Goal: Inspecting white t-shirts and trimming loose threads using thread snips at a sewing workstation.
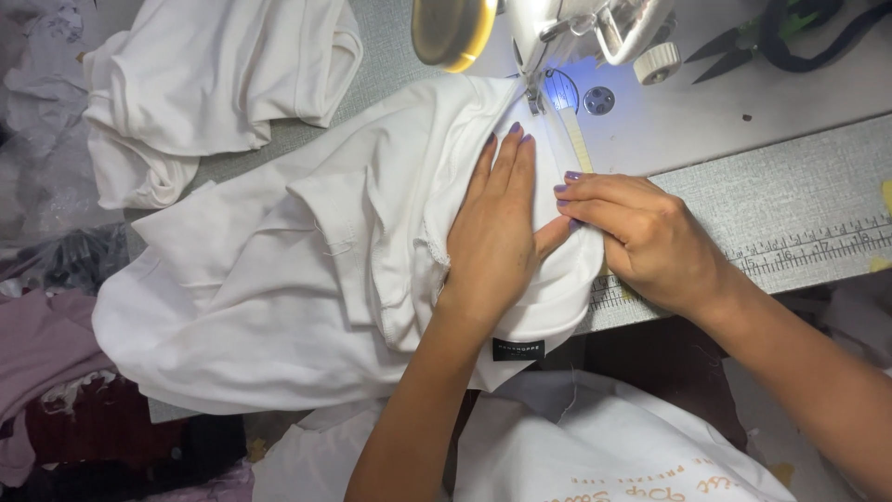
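Note:
A white garment lies spread on the sewing table, its edge running under the presser foot of a white sewing machine. My left hand presses flat on the cloth, fingers together and pointing toward the needle. My right hand rests beside it at the cloth's right edge, fingers curled and pinching the fabric fold. A small black label hangs at the garment's near hem.
More white garments are piled at the back left. Black scissors lie at the back right. A ruler strip runs along the table's front edge. Dark and pink cloth lies at the left, white printed fabric on my lap.

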